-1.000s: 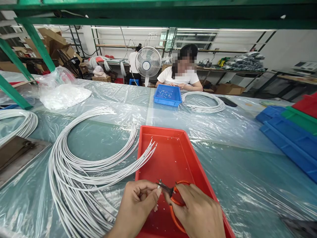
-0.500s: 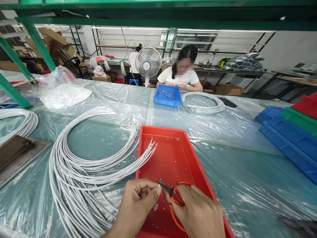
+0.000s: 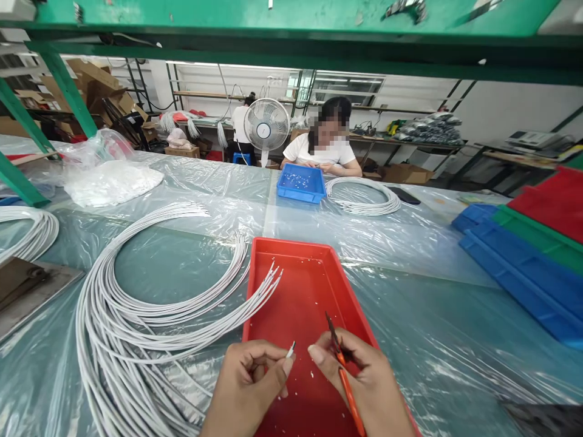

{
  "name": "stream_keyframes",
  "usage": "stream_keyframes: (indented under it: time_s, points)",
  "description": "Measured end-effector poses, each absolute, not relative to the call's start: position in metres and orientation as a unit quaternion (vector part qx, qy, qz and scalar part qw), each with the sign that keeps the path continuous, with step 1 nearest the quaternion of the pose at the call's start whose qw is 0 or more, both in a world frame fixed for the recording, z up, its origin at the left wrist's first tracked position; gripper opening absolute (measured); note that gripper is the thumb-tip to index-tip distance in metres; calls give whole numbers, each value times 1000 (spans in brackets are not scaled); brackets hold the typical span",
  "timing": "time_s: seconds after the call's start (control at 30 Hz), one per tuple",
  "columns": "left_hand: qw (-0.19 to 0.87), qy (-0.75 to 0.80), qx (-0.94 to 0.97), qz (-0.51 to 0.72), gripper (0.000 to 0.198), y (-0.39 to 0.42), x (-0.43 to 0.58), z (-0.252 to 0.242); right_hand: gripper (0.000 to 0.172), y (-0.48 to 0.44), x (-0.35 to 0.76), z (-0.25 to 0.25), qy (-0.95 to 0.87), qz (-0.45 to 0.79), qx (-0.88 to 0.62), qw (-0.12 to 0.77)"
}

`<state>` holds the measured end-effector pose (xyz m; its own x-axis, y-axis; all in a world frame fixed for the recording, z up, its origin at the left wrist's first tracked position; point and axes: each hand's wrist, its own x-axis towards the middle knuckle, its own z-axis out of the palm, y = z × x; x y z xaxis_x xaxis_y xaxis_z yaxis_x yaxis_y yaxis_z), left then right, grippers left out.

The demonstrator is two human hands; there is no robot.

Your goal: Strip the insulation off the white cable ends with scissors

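Between thumb and forefinger, my left hand [image 3: 252, 385] pinches the end of a white cable [image 3: 290, 350], whose dark tip pokes out. My right hand [image 3: 364, 379] is closed around orange-handled pliers [image 3: 345, 379], with the slim dark jaws pointing up and away, apart from the cable end. Both hands are over the near part of a red tray [image 3: 291, 291] dotted with small white scraps. To the left lies a big looped bundle of white cables [image 3: 98, 315]; some of its ends hang over the tray's left rim.
Across the table a person [image 3: 321, 136] works behind a blue tray [image 3: 300, 183] and a cable coil [image 3: 362, 197]. Stacked bins [image 3: 523, 267] stand at right. A metal plate [image 3: 36, 291] and a plastic bag [image 3: 112, 182] are at left. A green shelf beam [image 3: 291, 54] crosses overhead.
The pliers have come off the cable end, moving right and turning upright in my right hand. My left hand keeps its pinch on the cable. The whole view has shifted slightly.
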<state>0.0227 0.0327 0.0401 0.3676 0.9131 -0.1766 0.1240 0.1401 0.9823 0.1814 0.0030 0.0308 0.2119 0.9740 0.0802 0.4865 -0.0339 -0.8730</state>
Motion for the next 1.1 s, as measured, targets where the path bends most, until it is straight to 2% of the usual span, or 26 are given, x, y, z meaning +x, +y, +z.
stream_keyframes:
  time_s: [0.1, 0.2, 0.33, 0.47, 0.53, 0.7, 0.93, 1.1]
  points:
    - [570, 452, 598, 337, 27, 29, 25, 33, 25, 5, 176, 36, -513, 333, -637, 469]
    - [512, 452, 637, 357, 26, 25, 29, 26, 22, 4, 170, 39, -521, 331, -630, 471]
    - [405, 435, 698, 399, 19, 22, 32, 22, 24, -1, 168, 43, -576, 249, -634, 452]
    - [283, 351, 756, 474, 14, 23, 33, 20, 16, -9, 169, 47, -618, 123, -627, 459]
    - [217, 311, 777, 503, 16, 24, 33, 19, 12, -12, 169, 47, -616, 109, -621, 472]
    - [143, 304, 789, 515, 15, 23, 34, 19, 19, -11, 173, 45, -576, 190, -622, 495]
    - [84, 310, 794, 517, 14, 22, 37, 24, 23, -6, 183, 28, -428, 463, -587, 508]
    - [50, 316, 799, 509, 14, 23, 37, 26, 27, -8, 182, 14, -372, 499, -559, 548]
